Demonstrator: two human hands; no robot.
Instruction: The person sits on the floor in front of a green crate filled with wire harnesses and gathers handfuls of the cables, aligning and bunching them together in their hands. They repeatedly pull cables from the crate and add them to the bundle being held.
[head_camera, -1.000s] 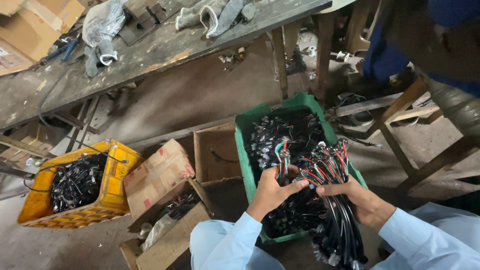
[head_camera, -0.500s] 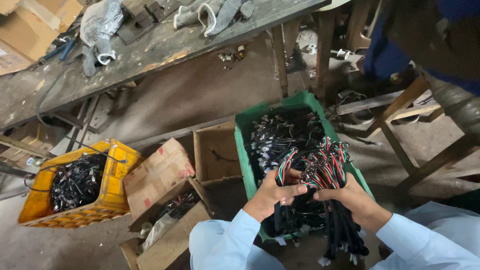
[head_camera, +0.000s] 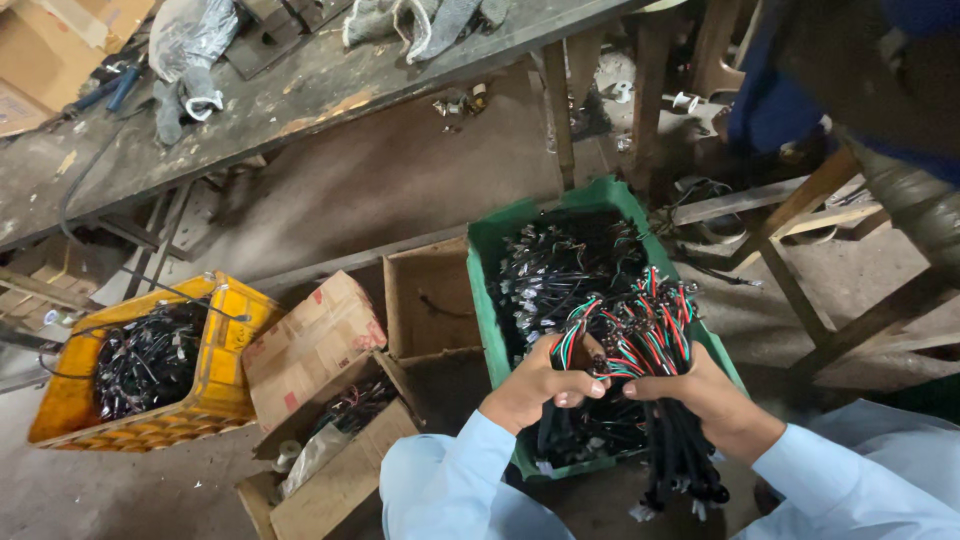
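Both hands, left (head_camera: 535, 390) and right (head_camera: 700, 395), clutch a wire bundle (head_camera: 640, 335) over the green crate (head_camera: 485, 300); cardboard boxes (head_camera: 330, 400) sit beside

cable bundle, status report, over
Left hand and right hand both shut on cable bundle. Bundle held over green crate. Nothing in the way.

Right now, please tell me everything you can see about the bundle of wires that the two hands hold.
The bundle of wires is a thick bunch of thin cables. At the top the ends fan out in red, green, white and black strands; below, the cables look black and hang down to small connectors near the bottom of the picture. The left hand and the right hand grip it around its middle from both sides. It is held above the green crate, which holds more such wires.
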